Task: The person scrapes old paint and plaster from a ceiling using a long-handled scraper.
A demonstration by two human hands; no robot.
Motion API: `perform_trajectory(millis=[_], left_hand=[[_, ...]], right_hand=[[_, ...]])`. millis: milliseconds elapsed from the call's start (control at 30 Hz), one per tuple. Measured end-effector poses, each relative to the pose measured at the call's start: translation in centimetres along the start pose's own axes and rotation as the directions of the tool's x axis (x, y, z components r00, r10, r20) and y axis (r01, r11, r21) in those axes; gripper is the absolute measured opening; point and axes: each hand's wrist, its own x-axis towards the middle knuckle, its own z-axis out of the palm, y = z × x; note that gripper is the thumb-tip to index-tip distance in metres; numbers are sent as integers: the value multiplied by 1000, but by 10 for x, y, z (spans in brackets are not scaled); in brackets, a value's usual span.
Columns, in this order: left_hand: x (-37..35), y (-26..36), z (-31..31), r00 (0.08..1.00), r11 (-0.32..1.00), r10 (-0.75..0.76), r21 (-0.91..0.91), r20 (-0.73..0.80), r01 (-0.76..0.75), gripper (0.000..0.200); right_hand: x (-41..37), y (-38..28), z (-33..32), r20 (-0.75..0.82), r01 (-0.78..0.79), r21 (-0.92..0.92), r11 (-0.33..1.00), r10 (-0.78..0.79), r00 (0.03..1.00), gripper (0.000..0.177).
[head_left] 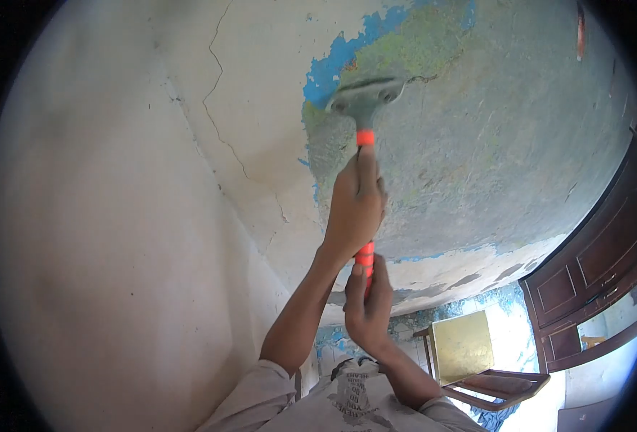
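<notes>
A long-handled scraper (365, 108) with a wide grey head and an orange-and-black handle is held up against the wall (448, 158). Its blade lies at the border between bare grey plaster and a strip of blue paint (333, 68). My left hand (358, 201) is wrapped round the upper handle, just below the orange collar. Lower down, my right hand (370, 306) grips the end of the handle, thumb along it. Greenish patches show on the scraped wall above the blade.
Cream paint (261, 108) with a long crack covers the wall to the left, meeting another wall at a corner. At lower right stand a chair with a yellow seat (464, 348) and a dark wooden cabinet (585, 281). Paint flakes litter the tiled floor (401, 331).
</notes>
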Motion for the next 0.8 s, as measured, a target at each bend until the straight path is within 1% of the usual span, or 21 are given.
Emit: perform_trajectory(millis=[67,100,200,267,367,433,467,533,567,667,767,800], left_hand=[[8,11,6,999,999,37,10,29,-37,48],[5,11,4,999,1000,18,1,26,-18,46],[-4,4,-4,999,999,-30,-18,40,30,43],[-6,-2,-10,996,998,-61,-16,60,62,43],[7,10,7,999,999,37,0,17,-37,47],[12,12,8,998,998,55,8,28,-55,47],[12,12,8,997,998,67,13,35,-67,47],[0,1,0,1000,1000,9,15,1,-9,47],[-3,-2,-1,1000,1000,-15,13,-13,15,47],[-2,4,5,1000,1000,-15,-19,-17,15,47],[12,14,12,996,997,79,-26,31,-78,47],[11,11,11,997,997,68,-28,19,-68,47]], right_hand=[[4,-3,1,-12,-11,28,1000,12,1000,32],[4,-3,1,-15,-15,40,999,16,1000,32],[-8,5,4,-26,82,-67,994,-84,996,31],[-5,8,1,-16,73,-53,996,-73,997,30],[3,-3,-1,-20,24,10,1000,-23,1000,30],[10,-16,-1,-25,-16,42,999,17,1000,29],[7,-13,1,-33,28,-1,1000,-28,999,28],[1,0,2,-50,130,-90,988,-134,990,27],[-2,3,0,-33,109,-83,991,-112,993,27],[-3,2,-5,8,50,-44,998,-50,999,28],[9,-18,-10,12,7,1,1000,-7,1000,30],[7,-15,-10,5,26,-20,999,-26,1000,30]])
